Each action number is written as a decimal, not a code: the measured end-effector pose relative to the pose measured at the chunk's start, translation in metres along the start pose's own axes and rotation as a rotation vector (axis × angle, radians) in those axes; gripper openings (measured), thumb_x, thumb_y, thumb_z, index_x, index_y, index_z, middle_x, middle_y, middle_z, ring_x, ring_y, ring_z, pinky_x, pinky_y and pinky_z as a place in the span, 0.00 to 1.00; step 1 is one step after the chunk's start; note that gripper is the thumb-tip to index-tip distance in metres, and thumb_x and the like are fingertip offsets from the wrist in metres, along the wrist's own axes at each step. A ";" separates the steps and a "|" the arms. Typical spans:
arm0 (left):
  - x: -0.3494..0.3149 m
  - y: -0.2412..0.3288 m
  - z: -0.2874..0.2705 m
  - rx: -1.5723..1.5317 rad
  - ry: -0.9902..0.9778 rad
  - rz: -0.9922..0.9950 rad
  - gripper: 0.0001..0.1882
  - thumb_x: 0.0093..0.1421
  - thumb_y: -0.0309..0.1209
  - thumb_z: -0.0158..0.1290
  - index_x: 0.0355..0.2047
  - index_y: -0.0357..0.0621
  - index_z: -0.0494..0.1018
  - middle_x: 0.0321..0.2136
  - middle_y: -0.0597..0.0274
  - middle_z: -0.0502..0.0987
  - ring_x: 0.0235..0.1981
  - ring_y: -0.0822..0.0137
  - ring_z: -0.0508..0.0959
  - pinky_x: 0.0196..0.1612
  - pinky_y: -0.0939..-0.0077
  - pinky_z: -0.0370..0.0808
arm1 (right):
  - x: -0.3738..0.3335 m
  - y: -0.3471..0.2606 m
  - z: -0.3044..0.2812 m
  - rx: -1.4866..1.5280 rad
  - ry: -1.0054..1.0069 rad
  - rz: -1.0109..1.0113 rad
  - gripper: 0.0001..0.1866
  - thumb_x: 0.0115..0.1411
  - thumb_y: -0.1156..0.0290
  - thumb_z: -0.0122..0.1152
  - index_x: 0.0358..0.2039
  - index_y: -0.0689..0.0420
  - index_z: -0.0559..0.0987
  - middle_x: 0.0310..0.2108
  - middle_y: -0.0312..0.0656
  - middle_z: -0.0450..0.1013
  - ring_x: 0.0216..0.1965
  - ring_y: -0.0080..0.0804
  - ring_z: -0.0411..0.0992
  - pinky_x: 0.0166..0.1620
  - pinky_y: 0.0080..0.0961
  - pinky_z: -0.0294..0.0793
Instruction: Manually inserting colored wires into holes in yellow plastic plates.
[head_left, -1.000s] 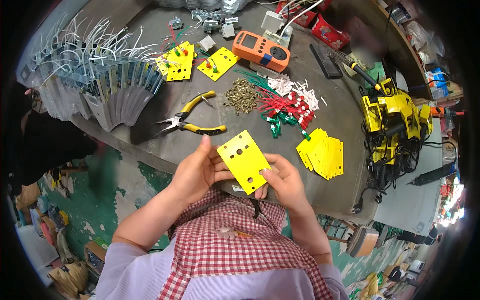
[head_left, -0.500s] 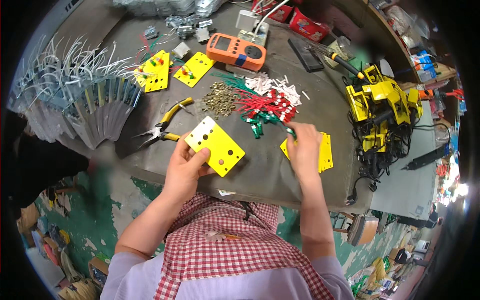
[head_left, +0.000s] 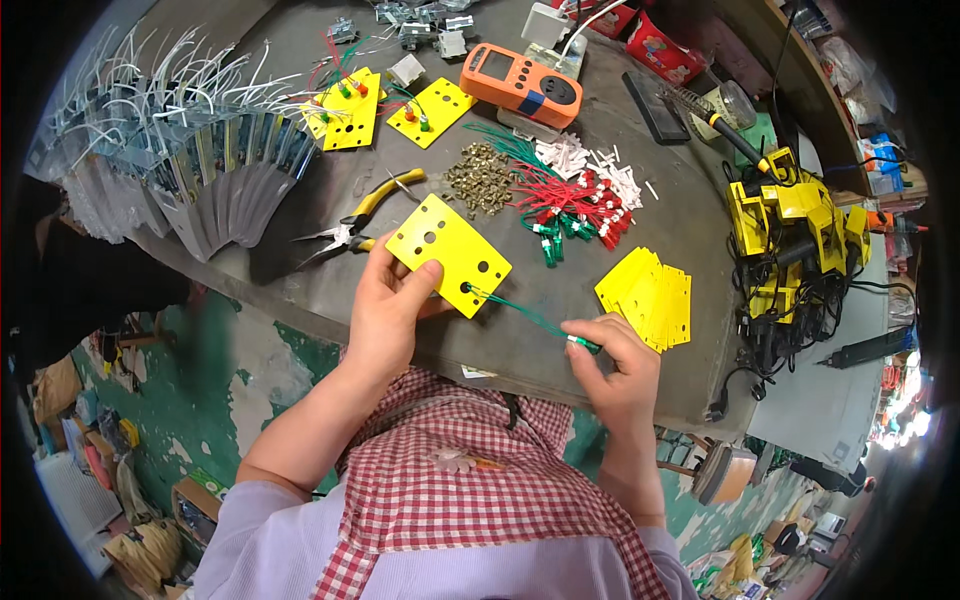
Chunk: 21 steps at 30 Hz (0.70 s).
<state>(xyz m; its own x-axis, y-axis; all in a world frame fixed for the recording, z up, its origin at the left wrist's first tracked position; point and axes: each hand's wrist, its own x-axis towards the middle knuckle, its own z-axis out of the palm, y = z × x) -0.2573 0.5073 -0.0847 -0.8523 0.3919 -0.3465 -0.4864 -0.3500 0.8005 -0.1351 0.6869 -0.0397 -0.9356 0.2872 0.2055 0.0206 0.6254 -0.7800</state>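
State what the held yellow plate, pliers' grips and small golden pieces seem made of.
Yellow plate: smooth, evenly coloured, thin and flat; perhaps painted metal, possibly plastic. Pliers' grips: probably rubbery plastic, given their thick two-tone sleeves. Small golden pieces: likely brass or plated metal, glinting yellowish.

A finely ribbed lavender shirt point(head_left: 450, 575), its short sleeves point(head_left: 248, 530) ending near the elbows, is worn beneath an apron point(head_left: 440, 515) in dark red-and-white check. Checked straps point(head_left: 342, 572) run along both sides of the chest, and a pale flower motif point(head_left: 455, 461) with an orange-brown streak beside it decorates the apron's front. Forearms point(head_left: 312, 415), left hand point(head_left: 385, 318) and right hand point(head_left: 620, 372) are bare.
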 end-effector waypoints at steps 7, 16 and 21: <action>-0.002 -0.002 0.000 0.067 0.004 0.130 0.20 0.59 0.24 0.47 0.51 0.39 0.57 0.42 0.59 0.70 0.42 0.68 0.74 0.41 0.74 0.76 | -0.001 -0.005 0.004 -0.074 -0.051 -0.049 0.08 0.45 0.80 0.61 0.30 0.60 0.78 0.22 0.40 0.71 0.25 0.30 0.69 0.29 0.23 0.68; -0.018 -0.015 0.008 0.394 -0.043 0.439 0.17 0.57 0.23 0.50 0.47 0.34 0.62 0.37 0.58 0.73 0.38 0.72 0.74 0.40 0.79 0.72 | 0.002 -0.013 0.027 -0.088 -0.063 -0.076 0.15 0.46 0.72 0.67 0.31 0.59 0.71 0.23 0.42 0.70 0.26 0.39 0.72 0.28 0.30 0.70; -0.026 -0.011 0.012 0.245 -0.173 0.303 0.14 0.59 0.22 0.47 0.45 0.36 0.60 0.38 0.58 0.72 0.38 0.71 0.74 0.40 0.77 0.73 | 0.016 -0.009 0.042 -0.232 0.043 -0.326 0.13 0.42 0.72 0.69 0.24 0.59 0.71 0.20 0.40 0.69 0.21 0.37 0.70 0.25 0.27 0.69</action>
<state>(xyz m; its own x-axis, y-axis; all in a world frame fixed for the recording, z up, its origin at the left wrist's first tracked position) -0.2278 0.5115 -0.0788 -0.8947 0.4466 -0.0076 -0.1415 -0.2672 0.9532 -0.1648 0.6549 -0.0541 -0.8910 0.0737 0.4480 -0.1908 0.8346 -0.5167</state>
